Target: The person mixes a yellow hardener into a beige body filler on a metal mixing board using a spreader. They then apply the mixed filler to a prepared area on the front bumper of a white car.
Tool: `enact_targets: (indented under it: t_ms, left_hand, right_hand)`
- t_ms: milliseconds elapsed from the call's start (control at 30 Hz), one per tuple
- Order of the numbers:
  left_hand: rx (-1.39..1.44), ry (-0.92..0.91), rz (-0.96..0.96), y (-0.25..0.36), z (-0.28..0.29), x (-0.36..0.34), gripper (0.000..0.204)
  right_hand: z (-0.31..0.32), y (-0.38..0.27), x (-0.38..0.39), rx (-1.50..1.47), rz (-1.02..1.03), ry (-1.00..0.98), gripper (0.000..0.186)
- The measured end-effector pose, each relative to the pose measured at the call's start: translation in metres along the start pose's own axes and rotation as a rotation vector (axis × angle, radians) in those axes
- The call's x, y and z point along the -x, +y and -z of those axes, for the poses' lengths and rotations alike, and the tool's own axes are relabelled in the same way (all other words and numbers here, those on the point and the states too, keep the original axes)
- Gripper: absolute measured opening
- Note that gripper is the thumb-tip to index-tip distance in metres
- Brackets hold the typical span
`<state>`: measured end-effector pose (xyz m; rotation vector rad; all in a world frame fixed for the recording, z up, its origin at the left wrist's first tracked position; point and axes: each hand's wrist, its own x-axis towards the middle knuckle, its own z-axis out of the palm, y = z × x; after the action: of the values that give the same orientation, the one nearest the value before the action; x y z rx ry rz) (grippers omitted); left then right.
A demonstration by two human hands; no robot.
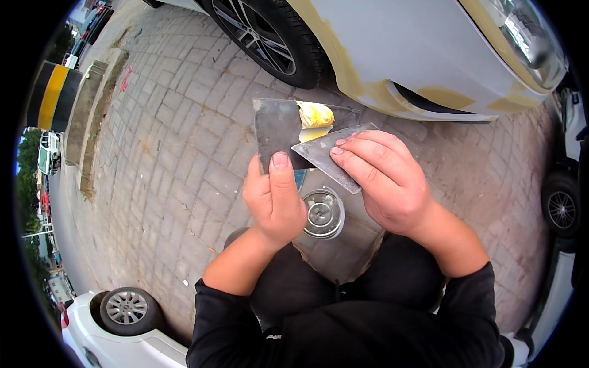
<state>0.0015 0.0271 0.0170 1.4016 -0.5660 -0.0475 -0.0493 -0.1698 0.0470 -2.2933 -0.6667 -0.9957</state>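
Note:
My left hand (274, 196) grips a dark, flat mixing plate (275, 127) by its near edge, thumb on top. On the plate lies a lump of yellow and whitish body filler (316, 115). Between the fingers and thumb of my right hand (386, 175) is a thin grey filler spreader (331, 161), its left corner over the plate beside the filler. Whether that corner touches the plate I cannot tell. Below my hands, a round can (323, 212) with a metallic top stands between my knees.
Ahead is a white car bumper (392, 55) with yellowish filler patches, next to a black wheel (264, 40). Paving bricks (165, 165) cover the ground. A striped post (54, 97) and kerb stand at left; a white car (126, 334) is at lower left, another wheel (561, 208) at right.

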Motion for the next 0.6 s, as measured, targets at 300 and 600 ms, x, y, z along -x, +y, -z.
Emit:
enact_targets:
  t_ms: [300,600]
  left_hand:
    - [-0.06,-0.02,-0.097,0.0,-0.005,-0.002,0.029]
    - [-0.161,-0.016,-0.144,0.0,-0.008,-0.003,0.028]
  right_hand:
    - [0.003,0.002,-0.001,0.023,-0.004,0.059,0.041]
    - [0.001,0.002,-0.001,-0.001,-0.028,0.044,0.042]
